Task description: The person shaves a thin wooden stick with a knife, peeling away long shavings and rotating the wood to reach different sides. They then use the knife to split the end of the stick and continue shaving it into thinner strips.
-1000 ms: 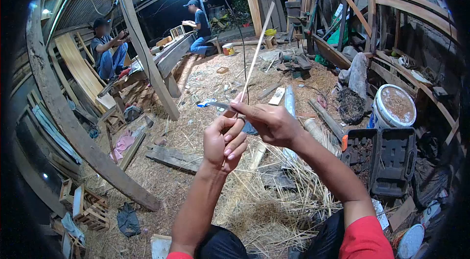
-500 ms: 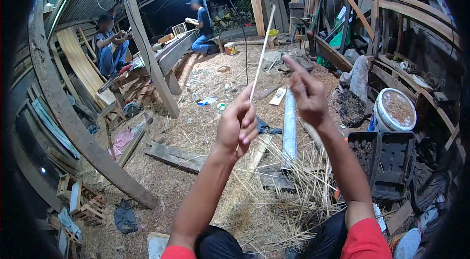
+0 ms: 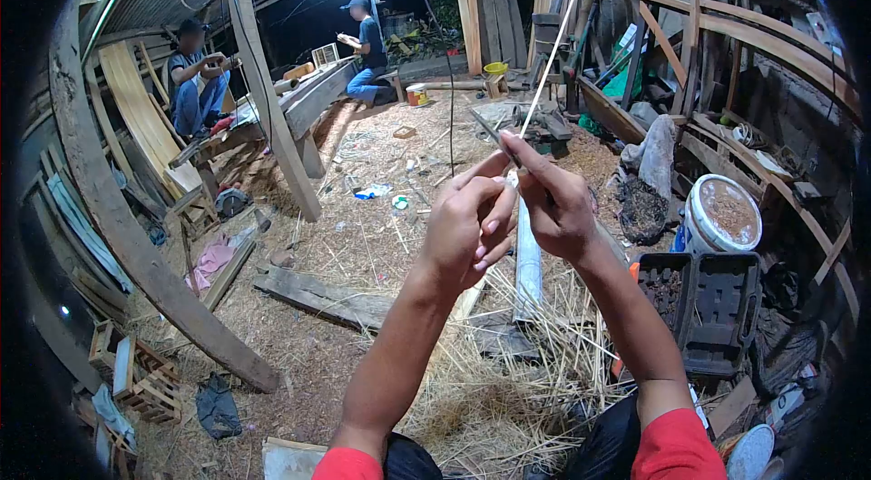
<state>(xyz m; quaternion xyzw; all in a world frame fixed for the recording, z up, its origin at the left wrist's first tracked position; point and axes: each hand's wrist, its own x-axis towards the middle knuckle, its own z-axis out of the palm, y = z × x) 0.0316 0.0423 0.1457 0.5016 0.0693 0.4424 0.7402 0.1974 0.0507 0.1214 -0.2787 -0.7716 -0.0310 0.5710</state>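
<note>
My left hand (image 3: pixel 464 221) is closed around the lower end of a thin pale wooden stick (image 3: pixel 551 60), which slants up and to the right past my fingers. Close against it, my right hand (image 3: pixel 561 208) pinches a narrow knife blade (image 3: pixel 487 126) whose tip points up and left. The blade crosses near the stick at my fingertips; its handle is hidden in my right hand. Below both hands lies a heap of thin split sticks and shavings (image 3: pixel 553 362).
A grey pole (image 3: pixel 528 271) lies ahead of me. An open black case (image 3: pixel 721 312) and a white bucket (image 3: pixel 723 212) stand at right. A wooden post (image 3: pixel 272 81) rises at left. Two people (image 3: pixel 367 49) sit by a workbench (image 3: pixel 318 99) farther back.
My right hand has come left and down to meet my left hand, and the blade now shows clearly. The stick has tilted and shifted to the right.
</note>
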